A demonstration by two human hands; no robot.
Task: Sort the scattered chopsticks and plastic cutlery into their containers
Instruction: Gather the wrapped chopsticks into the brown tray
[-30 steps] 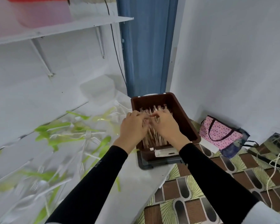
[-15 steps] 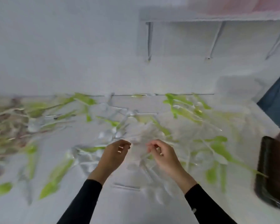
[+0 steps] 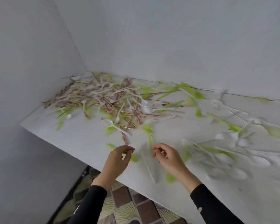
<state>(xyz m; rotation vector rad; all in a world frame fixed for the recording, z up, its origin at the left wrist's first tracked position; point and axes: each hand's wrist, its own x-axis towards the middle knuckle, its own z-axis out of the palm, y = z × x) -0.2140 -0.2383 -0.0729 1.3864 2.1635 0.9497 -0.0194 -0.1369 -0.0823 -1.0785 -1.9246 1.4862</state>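
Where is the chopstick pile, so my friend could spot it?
Follow the white counter to its far left corner. The chopstick pile lies there. Only it has thin brownish sticks with red marks; the plastic cutlery around it is green or white.

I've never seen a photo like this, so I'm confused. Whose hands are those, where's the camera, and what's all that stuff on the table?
No machine here: those are a person's bare hands in black sleeves. The camera sits on their head, looking down, so you see what they see. The left hand and right hand hover over a white table, fingers curled; it is too blurry to tell if they pinch anything. In the far corner lies a heap of chopsticks. Green plastic cutlery and white spoons are scattered across the rest.
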